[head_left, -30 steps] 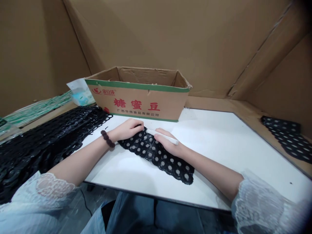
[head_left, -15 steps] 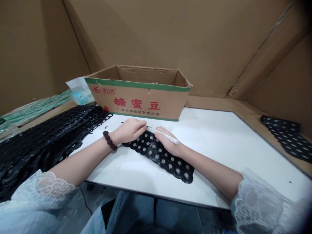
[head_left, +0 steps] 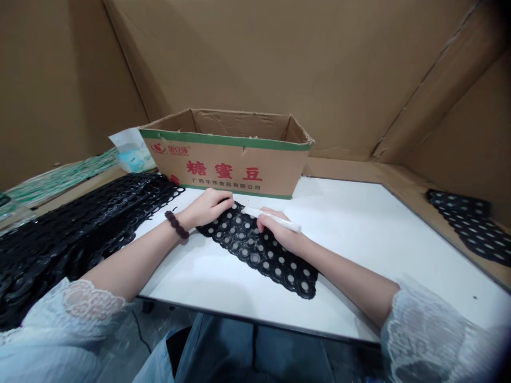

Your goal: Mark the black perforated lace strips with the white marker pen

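Note:
A black, scallop-edged strip with rows of round holes [head_left: 255,250] lies slantwise on the white board. The board shows pale through its holes. At the strip's far left end, my left hand [head_left: 209,206] is closed on its edge, the fingers curled and partly hidden. My right hand [head_left: 281,231] rests over the strip's far side, closed around a slim white pen-like tool [head_left: 275,216]. The tool's tip points left at the strip's far edge, a little to the right of my left fingers. What kind of tip it has is too small to tell.
Behind the hands stands an open cardboard box [head_left: 227,165]. A heap of black perforated strips [head_left: 80,223] lies left, with green-white strands [head_left: 64,175] and a tissue pack [head_left: 131,151] beyond. Another holed black piece [head_left: 467,223] sits right of the white board [head_left: 359,234]. Cardboard walls surround the table.
My left hand has shifted slightly left and away from the tool's tip, uncovering more of the strip's far edge. The right hand and its tool have moved slightly right.

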`<act>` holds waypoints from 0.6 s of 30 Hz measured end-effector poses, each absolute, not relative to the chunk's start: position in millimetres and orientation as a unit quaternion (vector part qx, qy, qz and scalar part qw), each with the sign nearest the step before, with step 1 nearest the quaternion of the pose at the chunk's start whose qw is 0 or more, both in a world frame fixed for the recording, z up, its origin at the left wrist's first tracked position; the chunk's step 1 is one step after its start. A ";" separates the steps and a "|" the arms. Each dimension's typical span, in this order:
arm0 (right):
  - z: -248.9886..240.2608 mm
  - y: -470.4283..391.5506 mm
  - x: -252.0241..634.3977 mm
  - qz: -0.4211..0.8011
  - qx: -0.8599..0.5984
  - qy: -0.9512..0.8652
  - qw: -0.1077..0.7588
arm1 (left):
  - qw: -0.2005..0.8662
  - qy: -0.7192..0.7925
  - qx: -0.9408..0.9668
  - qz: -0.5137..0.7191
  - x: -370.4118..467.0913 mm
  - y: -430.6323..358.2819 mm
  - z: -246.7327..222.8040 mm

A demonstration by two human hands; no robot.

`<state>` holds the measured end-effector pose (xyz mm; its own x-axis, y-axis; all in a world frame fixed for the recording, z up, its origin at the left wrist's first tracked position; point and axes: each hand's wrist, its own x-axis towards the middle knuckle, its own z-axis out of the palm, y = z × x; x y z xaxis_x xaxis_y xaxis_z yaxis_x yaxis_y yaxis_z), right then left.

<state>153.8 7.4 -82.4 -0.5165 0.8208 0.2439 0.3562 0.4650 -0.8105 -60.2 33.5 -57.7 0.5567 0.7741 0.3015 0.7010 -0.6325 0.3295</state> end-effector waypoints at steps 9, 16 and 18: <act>-81.0 5.7 158.0 0.377 -0.351 -0.790 0.334 | -0.064 0.423 0.893 0.140 -69.6 42.5 -59.4; -82.5 4.4 158.7 0.374 -0.334 -0.799 0.332 | -0.072 0.410 0.898 0.140 -70.8 44.8 -60.2; -83.9 4.7 157.7 0.375 -0.333 -0.799 0.331 | -0.051 0.406 0.899 0.157 -70.7 44.6 -60.6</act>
